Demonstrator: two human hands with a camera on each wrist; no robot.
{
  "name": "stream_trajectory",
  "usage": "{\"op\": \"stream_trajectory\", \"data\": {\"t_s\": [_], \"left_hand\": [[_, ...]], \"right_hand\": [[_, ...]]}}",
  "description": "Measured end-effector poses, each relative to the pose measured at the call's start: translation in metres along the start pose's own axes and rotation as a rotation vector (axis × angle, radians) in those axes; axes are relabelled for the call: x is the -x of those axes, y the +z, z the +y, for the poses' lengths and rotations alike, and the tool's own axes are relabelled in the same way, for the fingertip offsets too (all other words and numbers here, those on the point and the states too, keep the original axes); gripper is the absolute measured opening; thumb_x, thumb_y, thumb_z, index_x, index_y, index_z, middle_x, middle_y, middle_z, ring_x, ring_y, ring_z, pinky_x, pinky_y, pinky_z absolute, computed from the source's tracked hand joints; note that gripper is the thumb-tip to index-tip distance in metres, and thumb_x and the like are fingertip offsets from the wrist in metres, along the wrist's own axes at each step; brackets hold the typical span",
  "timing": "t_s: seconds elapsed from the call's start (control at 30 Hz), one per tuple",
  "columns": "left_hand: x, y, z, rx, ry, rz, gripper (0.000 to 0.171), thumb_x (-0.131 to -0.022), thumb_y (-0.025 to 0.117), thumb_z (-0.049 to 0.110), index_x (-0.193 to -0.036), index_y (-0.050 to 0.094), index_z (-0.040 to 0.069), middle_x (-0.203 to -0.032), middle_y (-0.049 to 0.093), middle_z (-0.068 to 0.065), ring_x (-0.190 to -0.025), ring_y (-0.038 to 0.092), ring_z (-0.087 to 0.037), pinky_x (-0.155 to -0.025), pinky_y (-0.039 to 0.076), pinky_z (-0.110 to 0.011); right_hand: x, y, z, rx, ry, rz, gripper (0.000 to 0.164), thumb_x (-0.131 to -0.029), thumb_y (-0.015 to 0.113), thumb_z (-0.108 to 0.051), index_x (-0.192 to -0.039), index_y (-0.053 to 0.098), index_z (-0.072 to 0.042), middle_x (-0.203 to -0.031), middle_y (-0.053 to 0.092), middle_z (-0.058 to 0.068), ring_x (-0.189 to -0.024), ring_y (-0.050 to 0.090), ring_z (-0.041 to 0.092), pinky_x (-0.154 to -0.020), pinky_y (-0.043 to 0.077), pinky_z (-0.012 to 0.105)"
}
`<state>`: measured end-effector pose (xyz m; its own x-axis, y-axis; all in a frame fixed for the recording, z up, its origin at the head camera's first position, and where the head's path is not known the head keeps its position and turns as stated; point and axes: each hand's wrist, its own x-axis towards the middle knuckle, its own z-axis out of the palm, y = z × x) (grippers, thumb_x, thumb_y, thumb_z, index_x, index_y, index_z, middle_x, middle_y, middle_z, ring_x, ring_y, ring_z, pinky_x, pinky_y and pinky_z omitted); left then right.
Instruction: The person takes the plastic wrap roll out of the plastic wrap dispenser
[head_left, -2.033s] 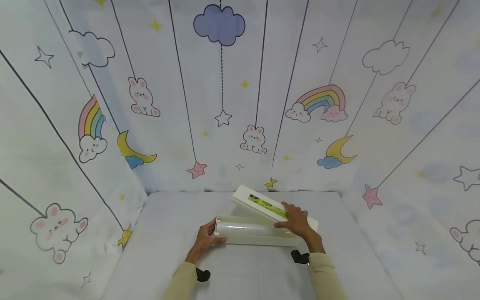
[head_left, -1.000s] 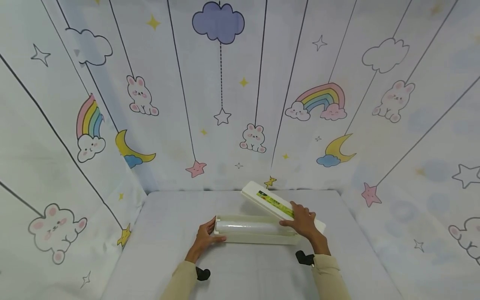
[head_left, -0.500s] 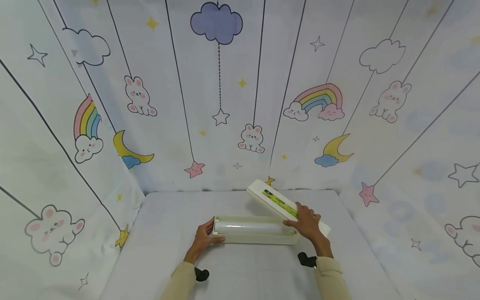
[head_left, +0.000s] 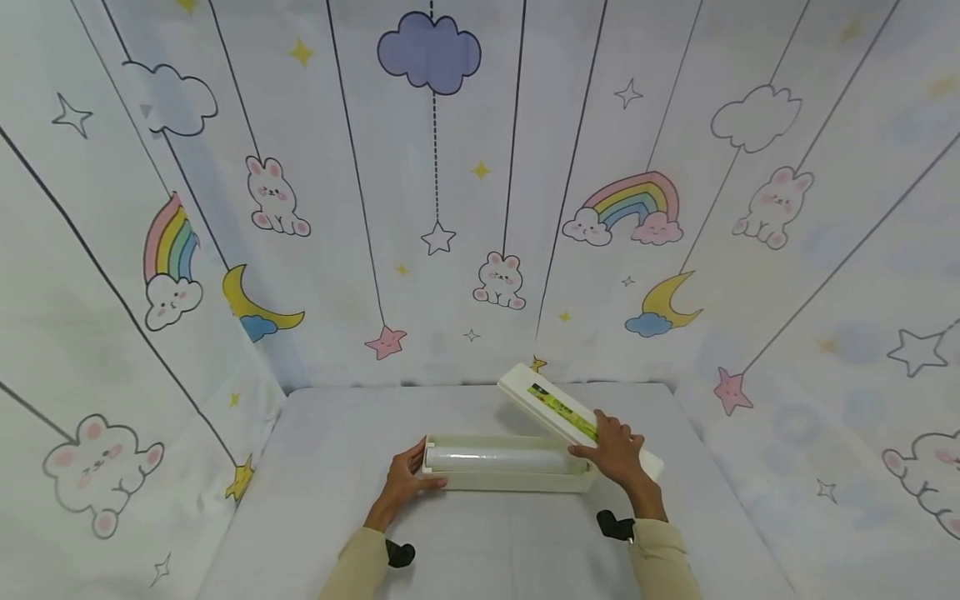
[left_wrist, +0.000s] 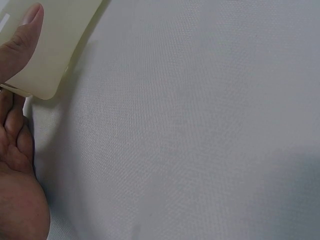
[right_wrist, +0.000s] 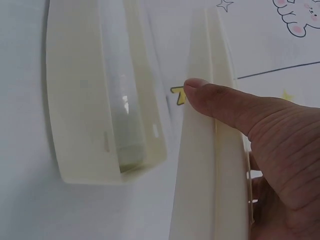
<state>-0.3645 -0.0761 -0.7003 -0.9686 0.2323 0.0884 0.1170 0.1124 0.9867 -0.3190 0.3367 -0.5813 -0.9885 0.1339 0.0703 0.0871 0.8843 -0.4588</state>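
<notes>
A long cream plastic-wrap dispenser box (head_left: 510,482) lies on the table, its top uncovered. Inside it runs a clear, shiny roll of plastic wrap (head_left: 498,459). My left hand (head_left: 403,479) holds the box's left end; in the left wrist view the thumb (left_wrist: 22,42) lies on the box wall (left_wrist: 57,55), with the other fingers behind the end. The white lid (head_left: 521,385), with a yellow-green label (head_left: 558,407), is held slanted by my right hand (head_left: 618,450) near its right end. In the right wrist view, a gap separates the lid (right_wrist: 195,165) from the box (right_wrist: 77,100).
White cloth covers the table (head_left: 345,425). Behind and at both sides stand fabric walls (head_left: 465,192) printed with rabbits, clouds, stars and rainbows. A black wrist mount sits on each forearm, beside the beige sleeves (head_left: 660,558).
My right hand has carried the lid rightward, uncovering more of the roll's right end; over the last half second it barely moves. My left hand keeps its hold. The head view shifts slightly.
</notes>
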Motion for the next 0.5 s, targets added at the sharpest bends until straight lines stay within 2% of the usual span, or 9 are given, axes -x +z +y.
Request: {"op": "stream_trajectory", "data": {"t_s": [0.27,0.5], "left_hand": [[0.0021,-0.0008,0.0016,-0.055,0.029,-0.015,0.099,-0.071,0.092,0.011,-0.153,0.037,-0.003,-0.155,0.044,-0.023,-0.143,0.045,-0.04,-0.121,0.039,-0.042],[0.0007,-0.0013,-0.0004,-0.022,-0.013,-0.02,0.102,-0.069,0.093,0.01,-0.154,0.036,0.0,-0.158,0.042,-0.017,-0.147,0.041,-0.036,-0.124,0.032,-0.045]], "right_hand": [[0.0045,-0.0037,0.0048,-0.008,0.031,0.005,0.096,-0.081,0.079,-0.048,-0.152,0.035,-0.001,-0.12,0.056,0.023,-0.104,0.046,0.038,-0.088,0.03,0.058],[0.009,-0.0082,0.0089,0.002,0.058,0.015,0.094,-0.081,0.08,-0.048,-0.15,0.037,-0.001,-0.118,0.056,0.022,-0.102,0.046,0.037,-0.086,0.03,0.057]]}}
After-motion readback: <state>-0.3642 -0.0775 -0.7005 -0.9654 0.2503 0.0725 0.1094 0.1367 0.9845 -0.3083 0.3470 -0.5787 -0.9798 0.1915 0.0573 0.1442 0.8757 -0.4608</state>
